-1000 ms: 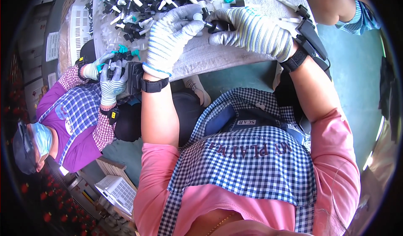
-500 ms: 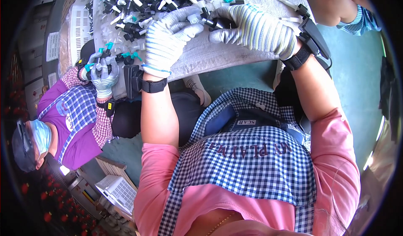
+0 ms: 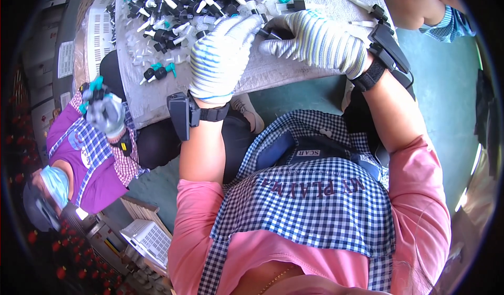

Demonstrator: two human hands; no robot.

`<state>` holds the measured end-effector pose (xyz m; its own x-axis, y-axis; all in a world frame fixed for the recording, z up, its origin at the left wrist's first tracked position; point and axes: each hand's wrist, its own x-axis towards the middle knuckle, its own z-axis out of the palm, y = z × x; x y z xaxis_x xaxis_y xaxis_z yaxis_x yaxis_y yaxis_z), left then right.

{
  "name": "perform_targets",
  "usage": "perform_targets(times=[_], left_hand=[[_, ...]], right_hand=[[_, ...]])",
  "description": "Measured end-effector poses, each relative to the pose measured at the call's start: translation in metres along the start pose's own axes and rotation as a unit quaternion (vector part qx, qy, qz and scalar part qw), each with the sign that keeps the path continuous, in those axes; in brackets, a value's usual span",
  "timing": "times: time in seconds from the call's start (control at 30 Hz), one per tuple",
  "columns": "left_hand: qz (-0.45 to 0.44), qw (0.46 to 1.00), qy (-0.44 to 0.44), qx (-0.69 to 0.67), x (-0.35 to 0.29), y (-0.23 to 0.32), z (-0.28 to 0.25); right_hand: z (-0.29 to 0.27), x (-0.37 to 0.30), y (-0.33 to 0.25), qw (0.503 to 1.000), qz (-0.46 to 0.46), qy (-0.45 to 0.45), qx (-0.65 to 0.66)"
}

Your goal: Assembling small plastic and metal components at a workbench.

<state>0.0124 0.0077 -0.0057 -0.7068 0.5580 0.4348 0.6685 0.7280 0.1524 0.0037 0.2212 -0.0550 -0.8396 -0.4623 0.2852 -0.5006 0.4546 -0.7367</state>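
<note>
Pump head [image 3: 270, 34] stays pinched in your right hand [image 3: 324, 44] above the white cloth [image 3: 289, 70], while your left hand [image 3: 223, 56] has rolled knuckles-up since half a second ago, hiding the clear piece it held; I cannot tell whether it grasps anything. The pump head's visible part is black and slim.

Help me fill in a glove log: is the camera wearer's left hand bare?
No, a striped knit glove covers the left hand from the fingers down to the wrist.
</note>
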Motion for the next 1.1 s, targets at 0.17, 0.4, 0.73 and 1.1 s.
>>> perform_targets(times=[0.17, 0.4, 0.73, 1.1], left_hand=[[-0.019, 0.999, -0.041, 0.019, 0.007, -0.004, -0.008], [-0.108, 0.964, 0.110, -0.218, 0.010, -0.018, -0.012], [-0.150, 0.972, -0.106, -0.148, 0.018, 0.009, -0.003], [-0.137, 0.978, -0.151, -0.043, 0.021, 0.026, 0.002]], right_hand=[[-0.016, 0.012, -0.014, 0.995, 0.064, -0.075, 0.027], [-0.003, 0.017, -0.030, 0.991, 0.028, -0.064, 0.110], [0.043, -0.001, -0.033, 0.996, -0.048, -0.051, 0.050], [0.058, -0.014, -0.014, 0.993, -0.115, -0.007, 0.014]])
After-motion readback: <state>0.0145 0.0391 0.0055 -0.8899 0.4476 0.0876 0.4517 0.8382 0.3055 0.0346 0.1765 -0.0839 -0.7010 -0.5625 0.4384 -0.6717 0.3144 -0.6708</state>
